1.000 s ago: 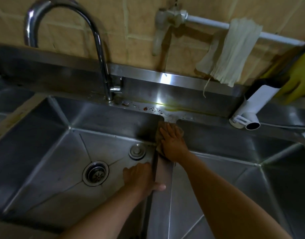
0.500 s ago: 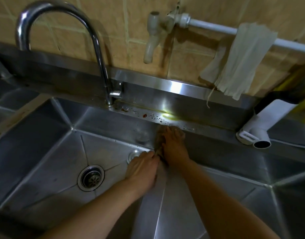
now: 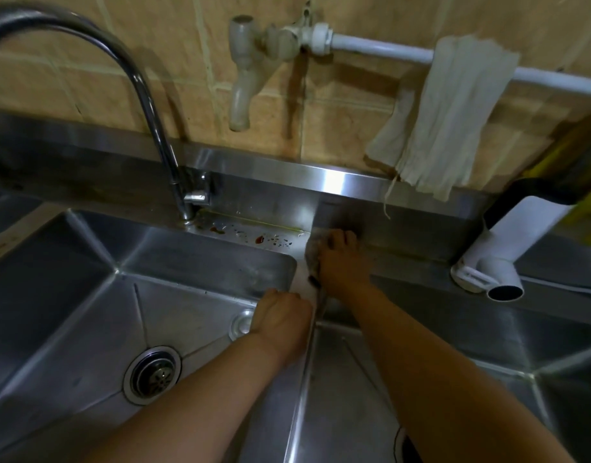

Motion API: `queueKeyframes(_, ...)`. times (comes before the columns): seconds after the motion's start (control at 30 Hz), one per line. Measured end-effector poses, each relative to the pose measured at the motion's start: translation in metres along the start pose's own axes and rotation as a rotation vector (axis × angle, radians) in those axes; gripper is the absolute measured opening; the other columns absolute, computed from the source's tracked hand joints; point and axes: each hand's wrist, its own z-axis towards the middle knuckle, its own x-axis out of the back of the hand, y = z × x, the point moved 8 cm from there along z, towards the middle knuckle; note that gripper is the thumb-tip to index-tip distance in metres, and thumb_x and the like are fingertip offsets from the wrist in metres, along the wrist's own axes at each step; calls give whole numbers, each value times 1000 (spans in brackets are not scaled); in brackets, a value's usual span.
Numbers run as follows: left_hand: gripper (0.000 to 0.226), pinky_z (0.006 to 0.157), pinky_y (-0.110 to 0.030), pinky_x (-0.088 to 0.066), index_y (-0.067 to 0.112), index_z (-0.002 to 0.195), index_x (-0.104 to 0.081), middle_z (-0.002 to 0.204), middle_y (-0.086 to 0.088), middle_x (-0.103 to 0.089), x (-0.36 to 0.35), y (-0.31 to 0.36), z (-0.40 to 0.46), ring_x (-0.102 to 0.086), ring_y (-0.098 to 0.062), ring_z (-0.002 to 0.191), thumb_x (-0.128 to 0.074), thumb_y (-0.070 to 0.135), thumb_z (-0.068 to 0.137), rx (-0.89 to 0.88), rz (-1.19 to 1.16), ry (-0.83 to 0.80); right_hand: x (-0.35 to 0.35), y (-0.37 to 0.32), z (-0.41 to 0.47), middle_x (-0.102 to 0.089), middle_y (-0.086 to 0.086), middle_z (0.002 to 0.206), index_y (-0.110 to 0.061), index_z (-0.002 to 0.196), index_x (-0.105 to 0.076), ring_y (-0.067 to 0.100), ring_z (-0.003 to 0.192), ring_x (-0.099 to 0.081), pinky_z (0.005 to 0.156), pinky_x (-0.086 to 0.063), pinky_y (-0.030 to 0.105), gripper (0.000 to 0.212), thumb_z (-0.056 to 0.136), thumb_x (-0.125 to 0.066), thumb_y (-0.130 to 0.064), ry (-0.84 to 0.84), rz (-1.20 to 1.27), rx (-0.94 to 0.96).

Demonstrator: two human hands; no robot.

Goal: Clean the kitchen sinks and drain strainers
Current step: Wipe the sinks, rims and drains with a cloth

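Head view, the only one supplied.

Observing the right grip [image 3: 341, 259] at the far end of the divider [image 3: 307, 362] between the two sinks, where it meets the back ledge [image 3: 254, 235]. Recording its fingers spread over a grey scrubbing pad [image 3: 310, 253] and pressing it down onto the steel, apparently to put weight behind the scrub.

Noting the left grip [image 3: 280, 315] just beside it, against the left side of the divider with knuckles up and fingers curled under and out of sight. Cannot tell whether it is pinching the rim or only leaning there. Judging it to be bracing the body for the reach across.

Seeing a thin dark item [image 3: 316, 282] between the two grips, too blurred to identify.

Logging the left sink [image 3: 87, 295] with its drain strainer [image 3: 152, 374] seated in the floor, well apart from both grips, and a small round fitting [image 3: 239, 324] partly hidden by the left grip. Seeing only part of the right sink [image 3: 471, 329], under the right forearm.

Flagging red and dark spots on the back ledge beside the faucet [image 3: 147, 105], left of the pad. Judging these, the basins and the strainer to be awaiting attention, so placing the task at an early or middle stage.

Also noting a wall tap [image 3: 244, 78] and a pale rag [image 3: 454, 118] draped over a white pipe [image 3: 371, 48], presumably hung to dry.
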Motion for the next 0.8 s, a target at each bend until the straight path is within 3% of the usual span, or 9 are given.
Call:
queueKeyframes(0.23,21,88,-30,-40,13,107,-63,114,-7,-64,9,9,5,-60,-24,108,-48,12,92,31,62,-37,9,82,-41,-35,10,144,-21,136,-46,34,126,-31,101,-23,41,49,91,-49,-41,22,-95,-154)
queueKeyframes(0.47,19,88,-30,-41,15,105,-64,111,-5,-65,12,13,8,-61,-22,105,-51,12,90,49,39,-37,11,144,-77,-31,16,145,-10,142,-36,39,130,-31,102,-36,46,46,97,-43,-22,-106,-100,-369)
queueKeyframes(0.57,18,88,-31,-42,15,101,-65,107,-5,-67,12,13,8,-62,-22,102,-49,13,91,41,49,-23,10,149,-80,-27,21,148,-4,144,-28,41,131,-33,103,-36,49,50,97,-41,-13,-177,-107,-425)
queueKeyframes(0.7,16,78,-28,-37,16,100,-64,106,-4,-67,13,13,8,-63,-21,101,-50,15,91,21,66,-18,13,138,-80,-15,17,153,-8,150,-17,39,136,-28,104,-40,48,65,94,-49,-19,-198,-122,-449)
queueKeyframes(0.8,17,78,-27,-38,16,104,-63,110,-4,-66,15,13,11,-62,-22,104,-51,16,92,11,85,-15,14,118,-77,-11,16,155,-11,151,-15,43,139,-17,111,-28,52,70,93,-52,-21,-157,-61,-419)
